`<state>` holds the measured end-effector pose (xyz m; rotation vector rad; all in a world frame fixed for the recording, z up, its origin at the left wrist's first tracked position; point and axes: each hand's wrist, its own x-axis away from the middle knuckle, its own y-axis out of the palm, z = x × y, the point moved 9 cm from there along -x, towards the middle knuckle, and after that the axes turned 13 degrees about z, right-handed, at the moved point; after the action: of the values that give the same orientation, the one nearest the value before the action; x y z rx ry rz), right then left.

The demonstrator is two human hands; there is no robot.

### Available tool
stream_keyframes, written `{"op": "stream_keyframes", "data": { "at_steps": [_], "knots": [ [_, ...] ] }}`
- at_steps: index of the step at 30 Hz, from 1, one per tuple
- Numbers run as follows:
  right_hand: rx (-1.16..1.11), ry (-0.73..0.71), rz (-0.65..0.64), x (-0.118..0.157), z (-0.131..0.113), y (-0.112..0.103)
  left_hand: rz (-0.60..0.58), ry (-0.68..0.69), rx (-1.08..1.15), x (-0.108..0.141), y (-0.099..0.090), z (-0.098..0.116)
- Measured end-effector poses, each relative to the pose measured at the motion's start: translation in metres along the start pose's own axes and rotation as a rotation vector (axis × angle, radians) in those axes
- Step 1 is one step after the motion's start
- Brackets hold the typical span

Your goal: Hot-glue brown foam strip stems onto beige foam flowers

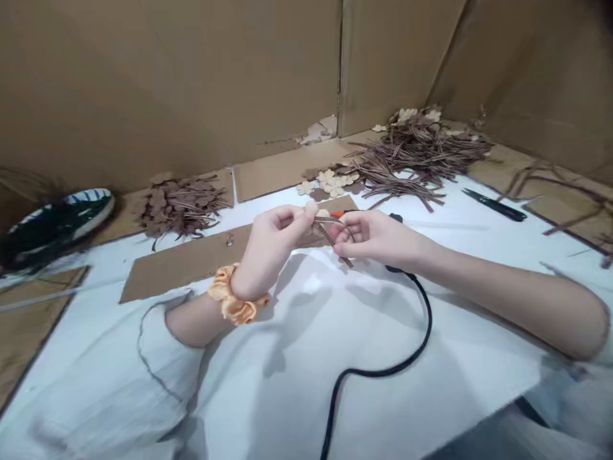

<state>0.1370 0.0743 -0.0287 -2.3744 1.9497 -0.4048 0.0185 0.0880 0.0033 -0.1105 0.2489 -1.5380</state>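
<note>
My left hand (pixel 282 233), with an orange scrunchie (pixel 234 297) at its wrist, pinches a pale flower-shaped piece (pixel 311 209) between thumb and fingers. From that pinch a brown striped ribbon (pixel 330 239) runs toward my right hand (pixel 364 236). The fingers of my right hand are closed on the ribbon near its other part, and one end hangs below them. Behind the hands lies a tool with an orange part (pixel 341 213), partly hidden by my right hand. Its black cord (pixel 373 372) curves toward the front edge.
A brown pile of flower pieces with ribbons (pixel 179 206) lies at left, beside a bowl (pixel 90 204). Pale flowers (pixel 330 182) and a large ribbon heap (pixel 416 153) are at the back. Black tweezers (pixel 498 206) lie at right. Cardboard walls (pixel 191 83) stand behind.
</note>
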Motion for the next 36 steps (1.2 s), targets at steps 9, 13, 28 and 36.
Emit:
{"op": "stream_keyframes", "data": {
  "at_steps": [9,13,28,36],
  "knots": [
    [-0.018,0.040,0.038,0.000,0.006,-0.004,0.096,0.074,-0.044,-0.011,-0.019,0.018],
    [-0.018,-0.012,0.061,0.002,-0.002,-0.008,0.000,0.111,-0.075,-0.009,-0.013,0.020],
    [-0.188,-0.065,-0.086,0.010,-0.022,-0.005,-0.191,0.500,-0.010,0.009,0.004,0.038],
    [0.068,-0.205,0.257,0.013,-0.030,-0.028,-0.188,0.234,-0.096,0.004,0.006,0.023]
  ]
}}
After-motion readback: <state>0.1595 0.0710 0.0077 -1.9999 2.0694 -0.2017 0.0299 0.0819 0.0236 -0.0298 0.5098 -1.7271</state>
